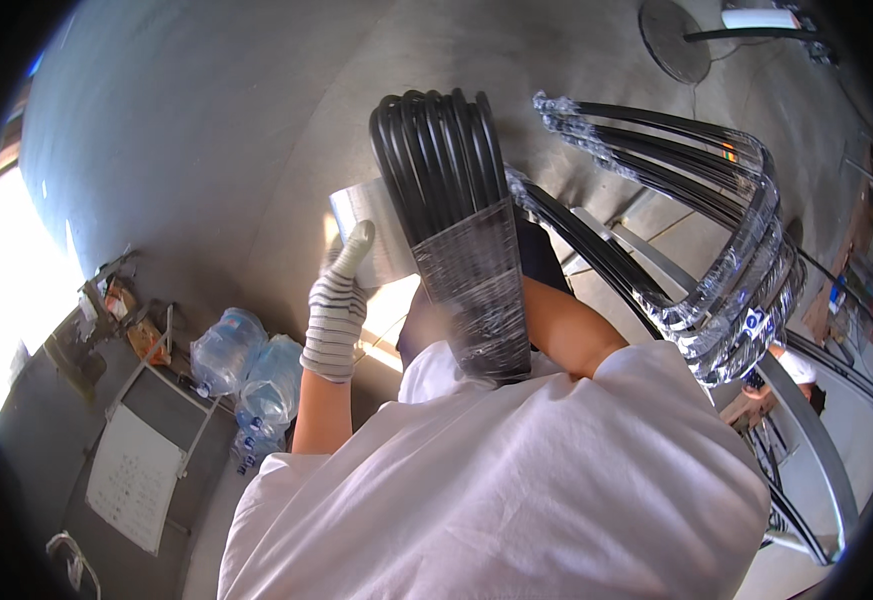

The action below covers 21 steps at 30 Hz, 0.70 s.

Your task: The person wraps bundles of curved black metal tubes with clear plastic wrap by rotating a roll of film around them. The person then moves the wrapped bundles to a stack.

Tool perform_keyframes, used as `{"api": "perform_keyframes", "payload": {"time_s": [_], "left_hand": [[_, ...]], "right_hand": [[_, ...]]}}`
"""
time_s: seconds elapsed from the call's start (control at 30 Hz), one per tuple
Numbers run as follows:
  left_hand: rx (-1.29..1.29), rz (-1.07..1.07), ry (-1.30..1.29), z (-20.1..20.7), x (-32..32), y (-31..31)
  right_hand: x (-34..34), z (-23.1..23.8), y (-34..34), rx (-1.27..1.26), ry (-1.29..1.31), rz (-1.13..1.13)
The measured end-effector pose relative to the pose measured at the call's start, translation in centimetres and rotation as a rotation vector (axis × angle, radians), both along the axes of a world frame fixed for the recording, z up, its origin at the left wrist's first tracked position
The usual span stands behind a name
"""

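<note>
Several film-wrapped bent tubes [731, 265] on your right; one black tube bundle [436, 150] before your chest, partly wrapped.
Its lower stretch looks done, clear film [471, 280] tight around it; the looped upper end is bare, so probably what's left. Just beside it, the film roll [381, 235] is clamped in the fingers of your gloved left hand [341, 300]; your right hand is hidden, its fingers' state unknowable.
</note>
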<state>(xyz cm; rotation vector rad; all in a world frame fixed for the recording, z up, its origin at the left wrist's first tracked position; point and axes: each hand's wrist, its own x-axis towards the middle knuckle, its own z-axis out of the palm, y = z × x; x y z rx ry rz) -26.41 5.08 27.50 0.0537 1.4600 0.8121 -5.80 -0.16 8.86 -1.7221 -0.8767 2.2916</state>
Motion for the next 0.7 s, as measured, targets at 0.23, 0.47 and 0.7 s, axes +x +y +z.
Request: {"api": "perform_keyframes", "payload": {"time_s": [0.23,0.47,0.7], "left_hand": [[0.156,-0.115,-0.07,-1.7,-2.3,0.4],[0.241,-0.04,0.251,2.0,-1.5,1.4],[0.404,0.06,0.393,4.7,2.7,0.2]], "right_hand": [[1.8,2.1,2.9,0.057,-0.027,-0.043],[6.6,19.1,11.7,0.398,0.109,-0.482],[-6.5,23.5,9.2,0.519,0.114,-0.168]]}}
